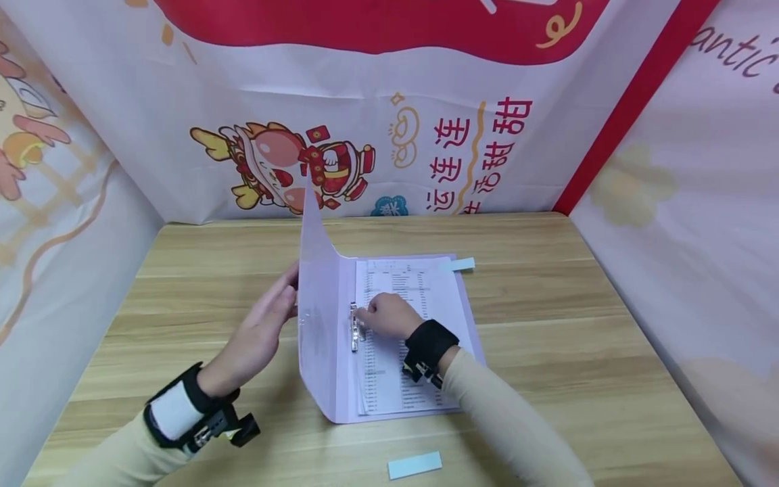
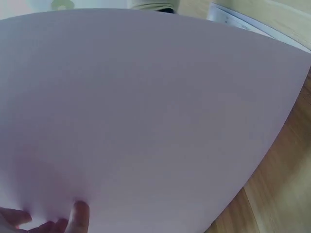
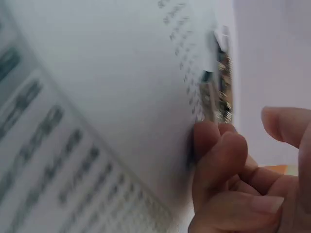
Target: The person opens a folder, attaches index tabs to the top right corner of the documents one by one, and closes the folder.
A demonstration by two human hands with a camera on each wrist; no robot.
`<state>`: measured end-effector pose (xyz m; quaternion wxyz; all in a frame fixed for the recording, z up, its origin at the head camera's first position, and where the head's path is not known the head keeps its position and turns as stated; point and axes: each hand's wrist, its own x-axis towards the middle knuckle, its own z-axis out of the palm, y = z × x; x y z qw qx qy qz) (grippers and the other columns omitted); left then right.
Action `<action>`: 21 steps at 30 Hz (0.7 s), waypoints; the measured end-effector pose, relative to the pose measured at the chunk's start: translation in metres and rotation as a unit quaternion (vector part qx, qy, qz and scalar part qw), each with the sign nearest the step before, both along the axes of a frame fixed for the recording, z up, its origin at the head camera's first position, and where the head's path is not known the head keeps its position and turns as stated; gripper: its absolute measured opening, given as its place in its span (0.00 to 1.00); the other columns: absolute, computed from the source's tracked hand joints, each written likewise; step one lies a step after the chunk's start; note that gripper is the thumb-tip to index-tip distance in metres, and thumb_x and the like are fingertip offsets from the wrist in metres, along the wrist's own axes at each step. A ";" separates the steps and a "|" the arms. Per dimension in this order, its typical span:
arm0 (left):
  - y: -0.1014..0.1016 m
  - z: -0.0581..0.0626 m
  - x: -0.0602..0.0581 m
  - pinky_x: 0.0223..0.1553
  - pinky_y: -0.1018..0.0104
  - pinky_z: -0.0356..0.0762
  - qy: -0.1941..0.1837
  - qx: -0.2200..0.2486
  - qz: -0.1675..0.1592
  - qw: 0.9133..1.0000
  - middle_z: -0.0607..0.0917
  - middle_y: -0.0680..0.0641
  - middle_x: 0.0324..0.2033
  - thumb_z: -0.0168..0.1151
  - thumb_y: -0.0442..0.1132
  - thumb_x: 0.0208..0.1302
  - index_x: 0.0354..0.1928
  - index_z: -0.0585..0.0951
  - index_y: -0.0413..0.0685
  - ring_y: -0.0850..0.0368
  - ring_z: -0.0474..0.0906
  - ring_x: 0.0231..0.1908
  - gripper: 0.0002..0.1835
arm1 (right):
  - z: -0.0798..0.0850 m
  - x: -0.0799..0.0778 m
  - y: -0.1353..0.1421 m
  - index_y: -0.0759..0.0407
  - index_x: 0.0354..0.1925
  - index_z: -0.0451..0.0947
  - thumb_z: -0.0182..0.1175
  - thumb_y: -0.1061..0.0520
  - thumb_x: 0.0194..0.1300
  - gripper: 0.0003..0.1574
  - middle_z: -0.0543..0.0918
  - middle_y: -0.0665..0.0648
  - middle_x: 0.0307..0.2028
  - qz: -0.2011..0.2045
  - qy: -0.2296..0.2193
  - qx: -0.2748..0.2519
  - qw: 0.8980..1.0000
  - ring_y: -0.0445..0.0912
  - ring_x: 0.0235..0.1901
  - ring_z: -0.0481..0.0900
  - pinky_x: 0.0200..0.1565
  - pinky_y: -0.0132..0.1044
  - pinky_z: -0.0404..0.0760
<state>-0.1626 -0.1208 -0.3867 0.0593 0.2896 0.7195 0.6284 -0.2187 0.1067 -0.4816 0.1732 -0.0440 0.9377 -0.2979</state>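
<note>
A lilac folder [image 1: 343, 406] lies spread on the table with its front cover [image 1: 318, 304] standing upright. Printed sheets [image 1: 420, 379] lie inside it, along a metal clip [image 1: 354, 331] at the spine. My left hand [image 1: 264, 331] is behind the raised cover, its fingertips [image 2: 80, 213] touching the outer face; the cover hides part of these fingers in the head view. My right hand [image 1: 392, 316] reaches over the sheets with curled fingers [image 3: 218, 160] at the clip's lever, which they partly hide. In the right wrist view the thumb stands apart from them.
A pale blue strip [image 1: 415, 465] lies on the wooden table [image 1: 548, 325] near its front edge. Another blue strip [image 1: 464, 264] sticks out past the folder's top right corner. Printed cloth walls [image 1: 274, 74] stand along the back and both sides.
</note>
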 end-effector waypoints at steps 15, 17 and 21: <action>0.027 -0.035 -0.020 0.56 0.50 0.70 0.007 -0.168 -0.081 0.982 0.49 0.50 0.72 0.54 0.48 0.67 0.72 0.56 0.57 0.46 0.53 0.68 0.34 | 0.077 0.021 0.084 0.60 0.28 0.76 0.41 0.43 0.73 0.29 0.79 0.58 0.23 -0.007 0.045 -0.211 0.976 0.48 0.19 0.74 0.22 0.34 0.71; 0.030 -0.039 -0.022 0.58 0.49 0.67 0.018 -0.199 -0.082 0.976 0.49 0.51 0.72 0.55 0.52 0.65 0.72 0.56 0.59 0.49 0.50 0.69 0.35 | 0.085 0.027 0.096 0.62 0.30 0.75 0.38 0.41 0.74 0.31 0.78 0.59 0.23 -0.026 0.034 -0.246 0.968 0.47 0.19 0.72 0.19 0.32 0.68; 0.038 -0.047 -0.028 0.62 0.48 0.60 0.066 -0.251 -0.094 0.961 0.48 0.52 0.73 0.58 0.58 0.60 0.71 0.57 0.60 0.49 0.44 0.71 0.39 | 0.093 0.040 0.117 0.66 0.32 0.73 0.33 0.36 0.73 0.38 0.76 0.62 0.24 -0.043 0.019 -0.282 0.958 0.47 0.17 0.70 0.16 0.31 0.62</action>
